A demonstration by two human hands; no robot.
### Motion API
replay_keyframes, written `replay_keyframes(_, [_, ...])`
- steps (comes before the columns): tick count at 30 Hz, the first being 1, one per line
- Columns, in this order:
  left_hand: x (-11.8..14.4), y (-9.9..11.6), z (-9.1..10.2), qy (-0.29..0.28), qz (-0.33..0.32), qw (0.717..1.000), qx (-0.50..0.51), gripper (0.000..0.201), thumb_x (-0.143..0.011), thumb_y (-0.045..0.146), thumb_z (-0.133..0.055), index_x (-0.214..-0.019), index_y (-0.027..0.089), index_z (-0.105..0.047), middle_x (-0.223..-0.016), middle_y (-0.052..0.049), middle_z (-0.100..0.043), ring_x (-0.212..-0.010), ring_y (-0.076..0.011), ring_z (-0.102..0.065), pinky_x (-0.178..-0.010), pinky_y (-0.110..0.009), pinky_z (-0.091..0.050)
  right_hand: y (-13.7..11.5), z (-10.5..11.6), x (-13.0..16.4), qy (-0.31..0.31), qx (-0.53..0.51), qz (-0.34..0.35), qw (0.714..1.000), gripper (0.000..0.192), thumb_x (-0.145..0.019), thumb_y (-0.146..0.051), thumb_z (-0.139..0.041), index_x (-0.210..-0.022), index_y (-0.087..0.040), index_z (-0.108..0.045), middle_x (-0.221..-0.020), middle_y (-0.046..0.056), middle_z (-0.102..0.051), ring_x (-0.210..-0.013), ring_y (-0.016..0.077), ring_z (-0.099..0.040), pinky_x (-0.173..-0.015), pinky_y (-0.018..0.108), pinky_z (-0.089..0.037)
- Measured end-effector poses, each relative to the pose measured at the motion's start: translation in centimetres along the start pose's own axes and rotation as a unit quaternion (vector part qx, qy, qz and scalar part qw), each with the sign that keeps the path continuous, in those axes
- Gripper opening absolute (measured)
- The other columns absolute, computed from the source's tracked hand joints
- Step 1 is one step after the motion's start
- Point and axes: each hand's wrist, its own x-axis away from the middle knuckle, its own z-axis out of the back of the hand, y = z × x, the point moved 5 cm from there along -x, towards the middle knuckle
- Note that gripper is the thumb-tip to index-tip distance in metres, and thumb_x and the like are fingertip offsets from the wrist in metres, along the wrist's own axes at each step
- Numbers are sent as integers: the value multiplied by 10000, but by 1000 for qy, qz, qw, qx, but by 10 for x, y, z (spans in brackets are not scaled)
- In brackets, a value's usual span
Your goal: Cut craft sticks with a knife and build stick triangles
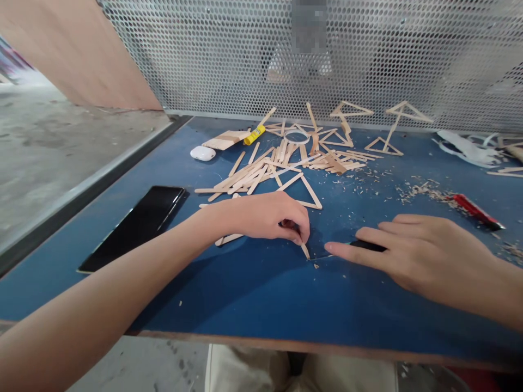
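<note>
Head view, left hand: the left hand (265, 216) lies knuckles-up on the blue counter (245, 294), its fingers (297, 235) pinched together on a wooden stick (304, 249), pressing it flat.
Head view, wooden stick: it sits right at the left fingertips, poking out toward the near edge of the counter; another end of wood shows from under the heel of that hand.
Head view, right hand: the right hand (425, 253) comes in just beside the wooden stick, fingers closed over a dark knife (368, 245), the forefinger stretched along its top and pointing at the stick.
Head view, knife tip: a thin blade line runs from it to the stick's end; whether it touches the wood I cannot tell.
Head view, triangle: a stick triangle (301, 190) lies flat just beyond the left hand.
Head view, stick pile: a loose stick pile (261, 171) spreads behind the triangle.
Head view, phone: a black phone (137, 226) rests face-up, beside the left forearm.
Head view, glue: a yellow glue tube (254, 135) sits beyond the stick pile, with a white case (202, 153) near it.
Head view, red cutter: a red cutter (476, 211) lies beyond the right hand, among wood shavings (417, 191).
Head view, mesh: a perforated metal screen (229, 60) stands along the counter's far edge.
</note>
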Motion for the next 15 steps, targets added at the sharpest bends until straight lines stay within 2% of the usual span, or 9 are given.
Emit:
replay_keyframes(3, [0,1,0,2,5,1000,8,121,-923,157,-669,-957,225,-762,-986,-20,-745,-843,-129,-678,-779,-220,-484,1,2,-3,-40,19,29,999,702,-821,-55,-502,-1467,-328,-531,-1007,28,-740,-624,150,-553,-603,328,-289])
replay_keyframes(7, [1,3,2,18,3,1000,23,134,-908,140,-674,-949,224,-769,-952,-28,-750,-811,-129,-680,-736,-220,-484,9,3,-8,-53,-1,45,998,696,-808,-62,-511,-1449,-331,-548,-904,7,-720,-596,142,-528,-583,326,-260])
replay_keyframes(15, [2,2,1,11,-5,999,30,156,-923,138,-649,-957,234,-767,-959,-27,-758,-853,-142,-684,-770,-233,-498,22,-10,5,-60,-13,24,998,758,-800,-48,-491,-1477,-386,-502,-899,-17,-704,-521,118,-426,-560,320,-202])
